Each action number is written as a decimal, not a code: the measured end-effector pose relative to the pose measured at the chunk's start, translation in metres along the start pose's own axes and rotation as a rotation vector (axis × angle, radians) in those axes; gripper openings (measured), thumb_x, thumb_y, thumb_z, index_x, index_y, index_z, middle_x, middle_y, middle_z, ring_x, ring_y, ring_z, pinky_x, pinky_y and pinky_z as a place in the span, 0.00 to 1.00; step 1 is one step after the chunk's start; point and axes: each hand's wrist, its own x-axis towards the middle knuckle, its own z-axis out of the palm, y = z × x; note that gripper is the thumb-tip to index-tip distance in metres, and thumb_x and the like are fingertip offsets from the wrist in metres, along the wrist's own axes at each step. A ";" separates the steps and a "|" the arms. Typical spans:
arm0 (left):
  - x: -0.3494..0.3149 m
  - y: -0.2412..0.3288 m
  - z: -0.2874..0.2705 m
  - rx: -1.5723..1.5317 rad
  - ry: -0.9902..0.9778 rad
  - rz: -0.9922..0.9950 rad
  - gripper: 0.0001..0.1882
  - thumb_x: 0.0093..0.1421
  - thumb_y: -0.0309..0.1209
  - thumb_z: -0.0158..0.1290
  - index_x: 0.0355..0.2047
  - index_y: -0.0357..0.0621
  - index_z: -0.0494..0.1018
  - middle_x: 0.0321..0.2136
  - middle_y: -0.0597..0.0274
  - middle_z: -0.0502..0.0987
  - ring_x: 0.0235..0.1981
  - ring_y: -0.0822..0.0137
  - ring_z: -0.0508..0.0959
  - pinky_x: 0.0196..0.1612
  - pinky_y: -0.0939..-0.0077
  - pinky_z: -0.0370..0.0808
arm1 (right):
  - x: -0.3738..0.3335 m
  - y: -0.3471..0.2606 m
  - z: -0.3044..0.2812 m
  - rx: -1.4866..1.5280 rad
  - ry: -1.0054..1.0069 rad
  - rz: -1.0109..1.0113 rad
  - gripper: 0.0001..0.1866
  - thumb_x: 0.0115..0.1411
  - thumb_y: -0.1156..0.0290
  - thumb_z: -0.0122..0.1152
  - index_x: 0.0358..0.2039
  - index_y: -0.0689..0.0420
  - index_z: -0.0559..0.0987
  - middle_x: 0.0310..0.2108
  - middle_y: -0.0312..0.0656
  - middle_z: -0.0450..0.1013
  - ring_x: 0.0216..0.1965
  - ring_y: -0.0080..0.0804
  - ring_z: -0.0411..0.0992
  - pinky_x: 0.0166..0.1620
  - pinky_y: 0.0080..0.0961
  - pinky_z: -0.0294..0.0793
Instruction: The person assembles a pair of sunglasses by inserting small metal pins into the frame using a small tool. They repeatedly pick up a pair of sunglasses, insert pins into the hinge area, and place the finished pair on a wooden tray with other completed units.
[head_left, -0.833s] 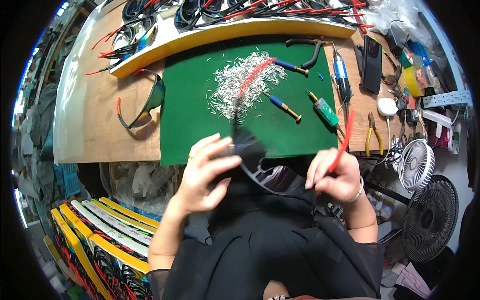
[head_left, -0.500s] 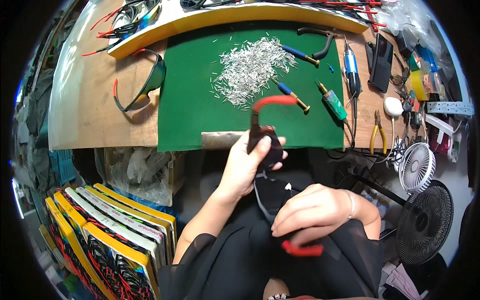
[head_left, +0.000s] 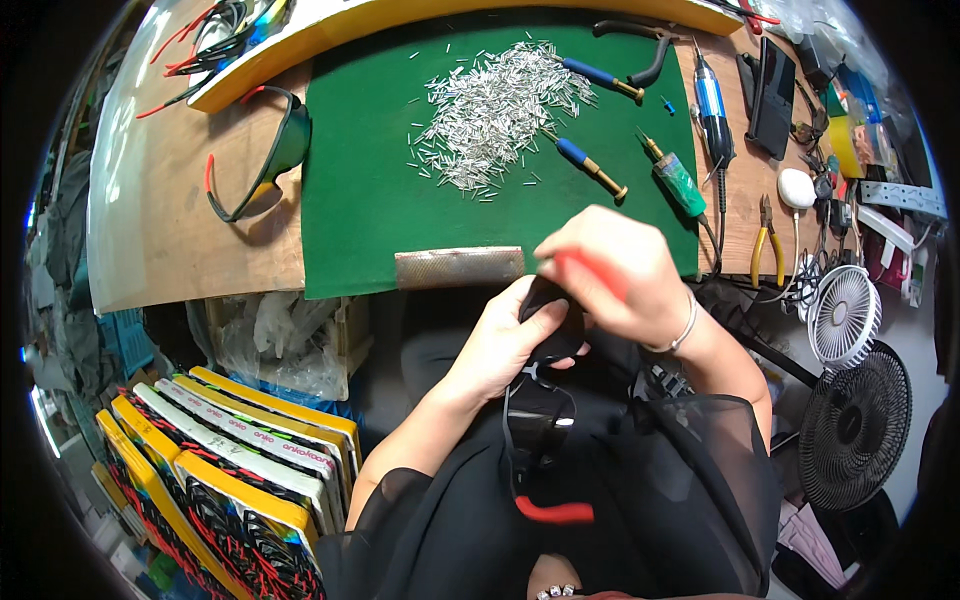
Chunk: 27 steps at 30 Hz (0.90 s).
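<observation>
A pair of black sunglasses (head_left: 541,422) with red temple tips hangs below the bench edge, over my lap. My left hand (head_left: 508,338) pinches one dark lens between thumb and fingers. The lower lens dangles free, and its red-tipped temple (head_left: 555,511) points down and to the right. Above, my right hand (head_left: 625,275) is closed at the other temple, whose red tip (head_left: 592,274) shows blurred against the fingers. Another pair of sunglasses (head_left: 285,150) with a greenish lens and red tips rests on the wooden bench at the left.
A heap of small silvery pins (head_left: 490,115) lies on the green mat (head_left: 350,200). Blue-handled drivers (head_left: 590,168), a green-handled tool (head_left: 675,180), yellow-handled cutters (head_left: 766,245) and a metal strip (head_left: 460,268) surround it. Trays of glasses (head_left: 230,490) stand lower left; fans (head_left: 855,430) lower right.
My right hand has moved up from the lower temple to the upper one. The lower temple now hangs loose. My left hand keeps its hold, and the view has shifted slightly.
</observation>
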 end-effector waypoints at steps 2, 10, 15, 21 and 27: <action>0.001 0.001 0.001 0.033 -0.044 -0.002 0.15 0.61 0.35 0.46 0.43 0.39 0.62 0.32 0.55 0.75 0.27 0.69 0.77 0.26 0.80 0.75 | 0.004 0.001 -0.004 0.101 0.017 0.162 0.04 0.50 0.75 0.58 0.25 0.61 0.73 0.21 0.43 0.68 0.21 0.37 0.69 0.25 0.24 0.68; 0.006 -0.009 -0.011 -0.155 -0.076 -0.175 0.20 0.63 0.46 0.38 0.45 0.43 0.60 0.31 0.54 0.75 0.24 0.66 0.78 0.24 0.81 0.74 | 0.003 0.016 0.000 0.043 -0.085 0.240 0.06 0.51 0.71 0.57 0.28 0.61 0.75 0.24 0.44 0.71 0.27 0.37 0.71 0.31 0.26 0.70; 0.004 0.001 -0.028 -0.175 0.043 -0.326 0.18 0.63 0.45 0.39 0.38 0.44 0.67 0.28 0.59 0.76 0.20 0.73 0.75 0.16 0.86 0.67 | 0.010 0.044 -0.017 -0.435 0.066 0.238 0.10 0.50 0.70 0.59 0.31 0.60 0.72 0.27 0.45 0.68 0.28 0.41 0.69 0.33 0.31 0.69; 0.014 0.002 -0.032 -0.213 0.070 -0.362 0.16 0.61 0.43 0.43 0.35 0.43 0.70 0.22 0.64 0.75 0.16 0.76 0.72 0.13 0.85 0.63 | 0.019 0.071 0.004 -0.665 0.039 0.239 0.11 0.50 0.73 0.58 0.31 0.62 0.68 0.26 0.48 0.64 0.28 0.45 0.66 0.33 0.32 0.66; 0.016 0.002 -0.042 -0.216 -0.014 -0.403 0.17 0.62 0.43 0.43 0.35 0.41 0.70 0.27 0.64 0.75 0.26 0.76 0.73 0.29 0.85 0.69 | -0.002 0.032 -0.022 -0.101 -0.198 0.548 0.08 0.55 0.73 0.52 0.34 0.62 0.68 0.27 0.47 0.68 0.26 0.41 0.70 0.30 0.28 0.69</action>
